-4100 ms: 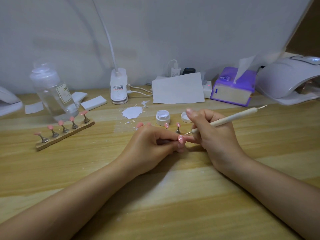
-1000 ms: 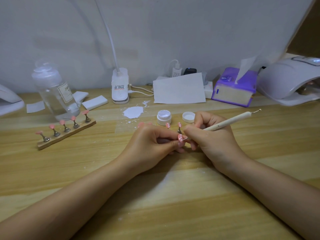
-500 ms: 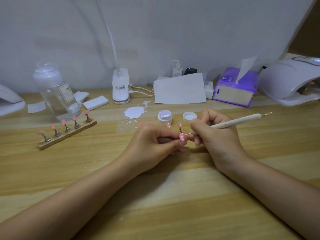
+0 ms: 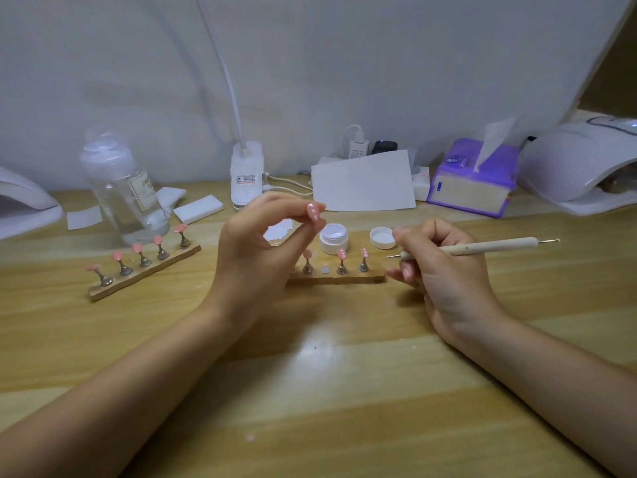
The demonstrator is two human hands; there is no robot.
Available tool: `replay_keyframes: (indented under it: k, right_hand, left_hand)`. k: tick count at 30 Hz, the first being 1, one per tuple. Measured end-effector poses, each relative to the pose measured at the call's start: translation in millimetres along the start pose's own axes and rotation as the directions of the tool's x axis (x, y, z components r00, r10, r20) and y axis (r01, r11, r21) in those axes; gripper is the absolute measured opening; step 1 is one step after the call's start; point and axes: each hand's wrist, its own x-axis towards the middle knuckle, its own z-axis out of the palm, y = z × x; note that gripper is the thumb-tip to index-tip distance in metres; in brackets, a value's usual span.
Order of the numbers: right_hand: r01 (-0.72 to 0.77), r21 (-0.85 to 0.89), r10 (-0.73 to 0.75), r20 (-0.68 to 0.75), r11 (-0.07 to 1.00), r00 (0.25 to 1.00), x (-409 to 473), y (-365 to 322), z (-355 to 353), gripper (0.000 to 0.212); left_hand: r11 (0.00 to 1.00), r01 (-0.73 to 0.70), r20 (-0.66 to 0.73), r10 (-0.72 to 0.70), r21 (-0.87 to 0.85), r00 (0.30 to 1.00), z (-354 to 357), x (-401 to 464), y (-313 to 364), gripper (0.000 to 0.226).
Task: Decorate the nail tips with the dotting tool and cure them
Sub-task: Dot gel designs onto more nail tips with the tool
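Left hand (image 4: 255,250) pinches a pink nail tip (image 4: 313,212), right hand (image 4: 444,270) grips the dotting tool (image 4: 482,248), above a wooden table (image 4: 310,391).

A clear bottle (image 4: 125,191) stands far left; white paper (image 4: 362,186) and a purple tissue box (image 4: 472,181) sit far right on the wooden table (image 4: 310,391).

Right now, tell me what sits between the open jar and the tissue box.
In the head view, the jar's white lid lies on the table between the open jar and the tissue box.
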Motion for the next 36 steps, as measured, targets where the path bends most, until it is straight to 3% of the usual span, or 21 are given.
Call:
replay_keyframes:
  k: [8,16,26,30,34,36]
  right_hand:
    - [-0.008,-0.033,0.008,0.002,0.999,1.0,-0.9,0.6,0.8,0.05]
    - [0.005,-0.053,-0.004,0.008,0.999,1.0,-1.7,-0.1,1.5,0.042]
    - [-0.007,-0.06,0.008,0.011,0.998,1.0,-1.4,0.1,1.7,0.042]
    - [-0.004,-0.06,0.005,0.017,0.998,1.0,-1.8,0.1,1.4,0.04]
    - [-0.01,-0.056,0.012,0.025,0.998,1.0,-1.4,0.4,1.4,0.042]
    - [-0.018,-0.051,0.019,0.023,0.999,1.0,-0.9,0.9,1.3,0.046]
  left_hand:
    - [0.975,0.211,0.177,-0.222,0.075,0.959,0.7,-2.2,-11.1,0.032]
    - [0.954,0.162,0.334,-0.242,0.252,0.911,3.6,-1.5,-14.1,0.04]
    - [0.962,0.167,0.348,-0.235,0.214,0.908,0.2,0.3,-17.7,0.037]
    - [0.953,0.25,0.334,-0.294,0.169,0.896,-5.4,1.4,-20.9,0.042]
    - [0.939,0.25,0.334,-0.32,0.236,0.887,-11.1,2.4,-23.4,0.019]
    - [0.934,0.212,0.348,-0.308,0.286,0.885,-11.2,2.7,-22.8,0.02]
